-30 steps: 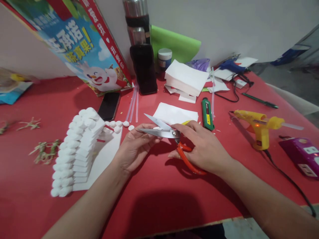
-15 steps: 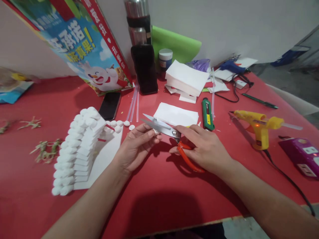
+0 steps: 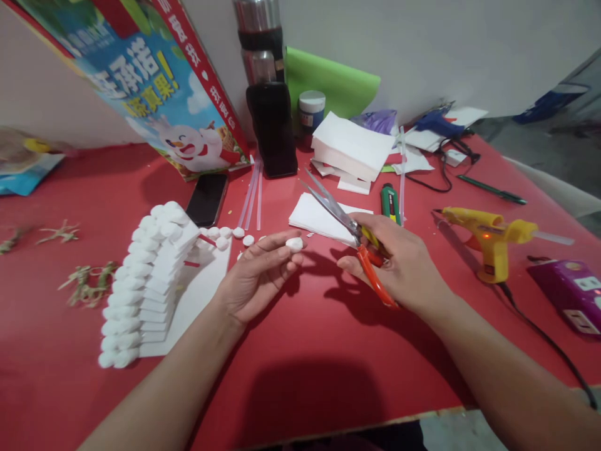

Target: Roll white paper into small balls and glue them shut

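Note:
Between thumb and fingers, my left hand (image 3: 260, 269) pinches a small white rounded piece (image 3: 295, 244); its material is unclear. My right hand (image 3: 397, 263) grips orange-handled scissors (image 3: 335, 210), their blades slightly parted and pointing up and left, apart from the piece. Beneath the blades lies a stack of white paper cards (image 3: 323, 216). Left of my left hand stands a white stepped model (image 3: 154, 307) edged with rows of similar rounded pieces, on a white base. Several loose white pieces (image 3: 225, 232) lie between it and my left hand.
A yellow glue gun (image 3: 491, 241) with a lit light stands at right by a purple power strip (image 3: 566, 294). A green cutter (image 3: 389, 203) lies past my right hand. Phones, glue sticks (image 3: 252, 194), a flask (image 3: 260, 44) and a printed box (image 3: 159, 94) stand or lie behind.
The scissors have moved right and away from the white piece, and their blades now point more upward. My left hand stays nearly in place, its white piece now uncovered.

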The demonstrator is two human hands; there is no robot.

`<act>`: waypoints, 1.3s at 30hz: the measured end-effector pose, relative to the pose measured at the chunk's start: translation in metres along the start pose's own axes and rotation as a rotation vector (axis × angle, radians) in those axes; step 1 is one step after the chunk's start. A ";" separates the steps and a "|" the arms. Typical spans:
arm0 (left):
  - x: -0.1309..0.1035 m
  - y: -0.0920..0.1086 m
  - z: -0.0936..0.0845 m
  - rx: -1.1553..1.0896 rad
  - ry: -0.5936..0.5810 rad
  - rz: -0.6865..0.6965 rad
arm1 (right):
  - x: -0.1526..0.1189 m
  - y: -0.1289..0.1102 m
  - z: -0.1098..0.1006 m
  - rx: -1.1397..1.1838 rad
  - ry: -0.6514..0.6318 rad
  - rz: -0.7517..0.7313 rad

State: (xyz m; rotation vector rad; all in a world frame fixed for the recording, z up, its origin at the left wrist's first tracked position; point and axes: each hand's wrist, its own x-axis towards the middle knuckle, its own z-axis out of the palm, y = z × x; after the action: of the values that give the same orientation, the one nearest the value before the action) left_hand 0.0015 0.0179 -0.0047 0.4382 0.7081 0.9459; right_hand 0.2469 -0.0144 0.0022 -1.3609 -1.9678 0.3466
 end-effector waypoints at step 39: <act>-0.002 0.002 0.002 0.050 -0.077 0.044 | -0.010 -0.002 0.013 -0.214 -0.073 -0.222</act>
State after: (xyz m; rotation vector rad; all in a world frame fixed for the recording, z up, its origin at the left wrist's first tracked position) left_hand 0.0008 0.0167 -0.0014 0.5336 0.6554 0.9490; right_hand 0.2388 -0.0219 -0.0094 -1.2558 -2.2434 0.0833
